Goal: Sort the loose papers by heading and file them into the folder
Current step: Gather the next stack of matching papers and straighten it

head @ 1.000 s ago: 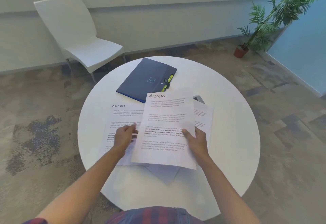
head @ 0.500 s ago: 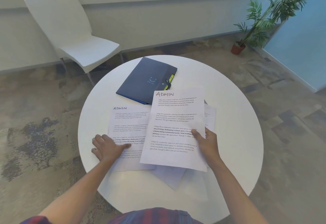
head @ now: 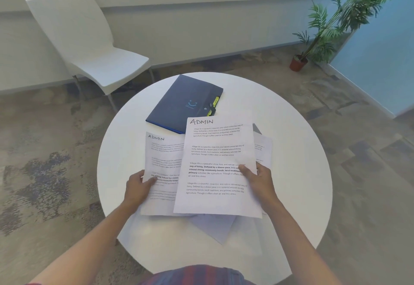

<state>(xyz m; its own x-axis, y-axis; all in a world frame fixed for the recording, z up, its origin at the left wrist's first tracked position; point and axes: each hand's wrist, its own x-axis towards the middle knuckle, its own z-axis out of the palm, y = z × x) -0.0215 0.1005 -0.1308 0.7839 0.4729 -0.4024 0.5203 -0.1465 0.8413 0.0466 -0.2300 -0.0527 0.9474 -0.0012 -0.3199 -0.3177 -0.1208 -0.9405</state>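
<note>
Two white sheets headed ADMIN are over the round white table (head: 298, 150). My right hand (head: 259, 180) pinches the right edge of the upper ADMIN sheet (head: 215, 154), which is lifted and overlaps the other. My left hand (head: 137, 187) grips the left edge of the second ADMIN sheet (head: 164, 161), thumb on top. More loose papers (head: 220, 226) lie under both, their headings hidden. A closed dark blue folder (head: 183, 103) with a smiley mark and yellow tabs lies at the table's far side, partly covered by the upper sheet.
A white chair (head: 89, 44) stands beyond the table at the left. A potted plant (head: 331, 29) is in the far right corner by a blue wall. A dark object (head: 257, 129) peeks out behind the upper sheet.
My left hand went from lying flat on the table beside the second ADMIN sheet to gripping its left edge. The right hand still holds the upper sheet, shifted slightly right.
</note>
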